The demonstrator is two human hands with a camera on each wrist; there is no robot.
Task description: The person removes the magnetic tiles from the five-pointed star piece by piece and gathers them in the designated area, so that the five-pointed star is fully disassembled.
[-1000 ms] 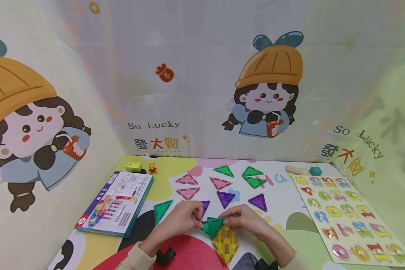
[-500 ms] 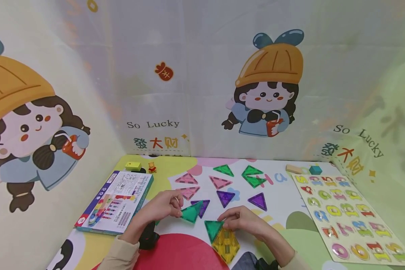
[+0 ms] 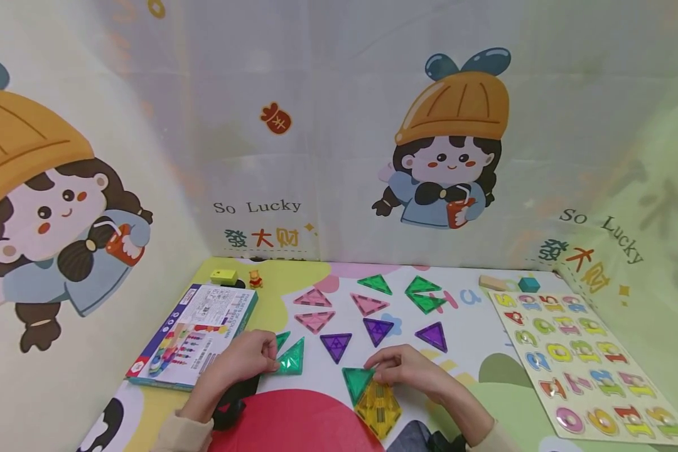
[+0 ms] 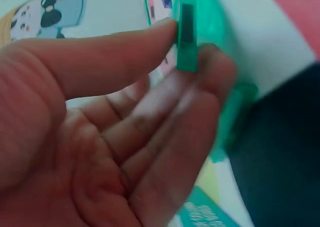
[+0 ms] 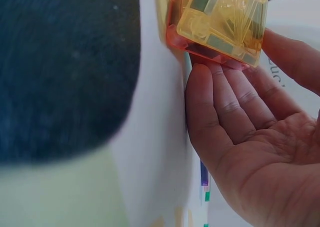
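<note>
My left hand (image 3: 248, 358) pinches a green triangular magnetic tile (image 3: 292, 359) between thumb and fingers. In the left wrist view, the thumb presses on the edge of this green tile (image 4: 187, 42). A second green triangle (image 3: 282, 339) lies just behind it, partly covered by the hand. My right hand (image 3: 409, 367) holds a built piece of yellow magnetic tiles (image 3: 380, 411) at its top. Another green triangle (image 3: 357, 383) stands against the yellow tiles' upper left side. In the right wrist view, yellow and orange-looking tiles (image 5: 225, 24) sit between thumb and fingers.
Purple triangles (image 3: 336, 346), pink triangles (image 3: 314, 321) and more green triangles (image 3: 375, 285) lie spread behind the hands. A boxed toy (image 3: 194, 336) lies at left, a number puzzle board (image 3: 593, 367) at right. Small blocks (image 3: 528, 285) and a bear figurine (image 3: 255, 279) stand farther back.
My left hand has drawn away to the left from the yellow piece, carrying a green triangle beside the other green one. A purple triangle is uncovered. My right hand stays put.
</note>
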